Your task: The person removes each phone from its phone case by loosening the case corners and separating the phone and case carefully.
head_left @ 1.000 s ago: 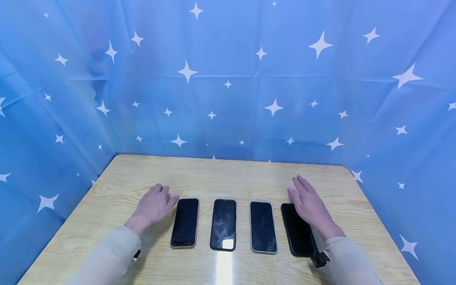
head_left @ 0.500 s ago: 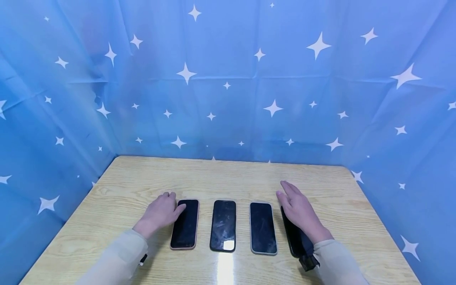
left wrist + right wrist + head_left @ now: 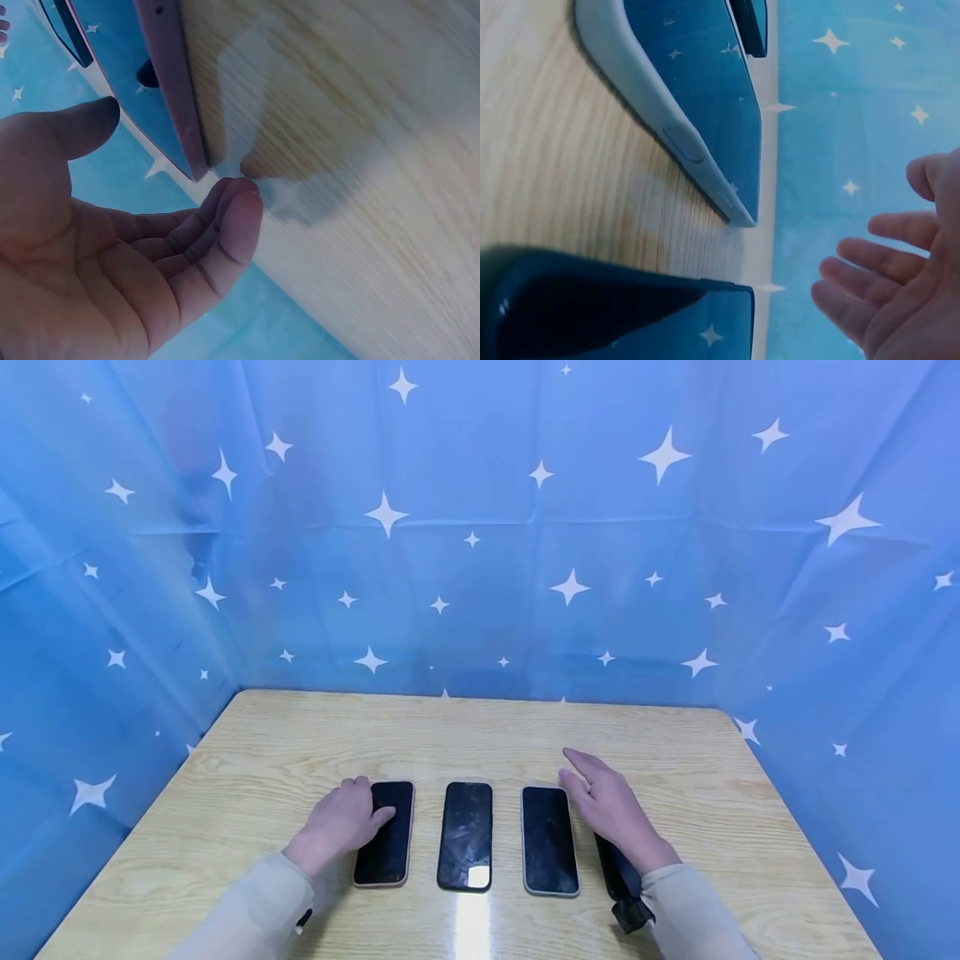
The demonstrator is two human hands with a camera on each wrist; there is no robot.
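Observation:
Four of several fingers aside, my left hand (image 3: 337, 822) is at the left side of the leftmost phone (image 3: 386, 847), which has a pink case. In the left wrist view the thumb is over its screen and the bent fingertips are beside the pink edge (image 3: 172, 82), with nothing gripped. My right hand (image 3: 611, 810) hovers with extended fingers over the rightmost black phone (image 3: 617, 870), partly covering it. Its thumb points toward the phone in a pale case (image 3: 551, 843). A black-edged phone (image 3: 465, 835) lies second from the left. All screens face up and dark.
The phones lie in a spaced row on a wood-grain table (image 3: 480, 735). A blue curtain with white stars (image 3: 480, 568) hangs behind and at both sides. A bright light reflection falls on the front of the table.
My left hand has moved right and nearer, bringing its thumb over the pink-cased phone. The right hand has shifted left and nearer, toward the pale-cased phone. The phones stay in place.

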